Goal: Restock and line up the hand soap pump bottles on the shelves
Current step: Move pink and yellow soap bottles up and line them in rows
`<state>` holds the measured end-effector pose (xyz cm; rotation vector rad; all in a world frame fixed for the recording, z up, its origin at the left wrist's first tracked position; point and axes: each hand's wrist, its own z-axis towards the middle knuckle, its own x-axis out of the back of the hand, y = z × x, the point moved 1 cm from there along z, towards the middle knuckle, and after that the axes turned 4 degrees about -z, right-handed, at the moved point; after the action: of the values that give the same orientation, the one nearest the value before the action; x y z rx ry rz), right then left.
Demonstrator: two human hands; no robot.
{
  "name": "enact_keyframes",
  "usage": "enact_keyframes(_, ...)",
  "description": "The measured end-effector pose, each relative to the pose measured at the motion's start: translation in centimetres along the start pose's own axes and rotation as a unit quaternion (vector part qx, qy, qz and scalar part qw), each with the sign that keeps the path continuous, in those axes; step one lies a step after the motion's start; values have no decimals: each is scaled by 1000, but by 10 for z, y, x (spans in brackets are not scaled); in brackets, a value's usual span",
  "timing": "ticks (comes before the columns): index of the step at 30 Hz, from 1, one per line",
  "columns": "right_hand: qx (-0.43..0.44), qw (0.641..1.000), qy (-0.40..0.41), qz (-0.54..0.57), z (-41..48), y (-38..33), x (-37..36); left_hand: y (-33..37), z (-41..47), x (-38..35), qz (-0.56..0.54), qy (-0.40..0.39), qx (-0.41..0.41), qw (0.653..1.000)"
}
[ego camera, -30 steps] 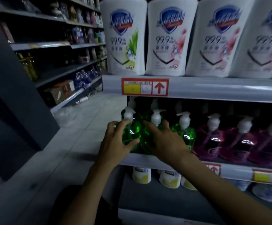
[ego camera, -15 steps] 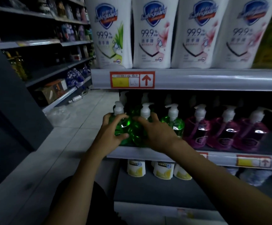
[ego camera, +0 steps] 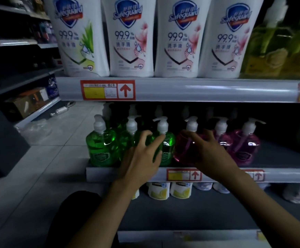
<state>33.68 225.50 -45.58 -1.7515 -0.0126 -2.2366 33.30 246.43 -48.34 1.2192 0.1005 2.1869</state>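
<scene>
Hands, head view: left hand (ego camera: 142,156) curls round the third green pump bottle (ego camera: 169,145), thumb toward its left side. Right hand (ego camera: 210,151) grips the first pink pump bottle (ego camera: 183,151) just beside it. Both bottles stand upright at the front of the middle shelf (ego camera: 110,173). Two more green bottles (ego camera: 101,149) stand to the left, pink bottles (ego camera: 245,147) to the right. White Safeguard bottles (ego camera: 131,38) sit one shelf up.

A: Green soap bottles (ego camera: 101,149), then pink soap bottles (ego camera: 245,149). White pumps (ego camera: 99,123) on all.
B: Big white bottles (ego camera: 131,42) above, with blue shields. Red price tag (ego camera: 107,90), with yellow patch and red arrow.
</scene>
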Motion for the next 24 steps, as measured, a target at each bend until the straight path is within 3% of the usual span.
enact_keyframes(4, 34, 999, -31, -5, 13, 10, -8, 11, 8, -25, 35, -57, 53, 996)
enact_keyframes(11, 60, 997, 11, -39, 11, 16, -11, 11, 16, -30, 54, -28, 66, 996)
enact_keyframes(17, 110, 992, -6, -67, 11, 20, -1, 14, 14, -29, 36, -28, 68, 997)
enact_keyframes(19, 135, 990, 50, -2, -1, 32, 6, 19, 10, -26, 10, -4, 73, 997)
enact_keyframes(22, 74, 959, 247, 118, -29, 72, 13, 31, 5, -21, -25, 81, 56, 995)
enact_keyframes(24, 32, 957, 264, 113, -34, 91, 14, 40, 7, -24, -35, 105, 18, 994)
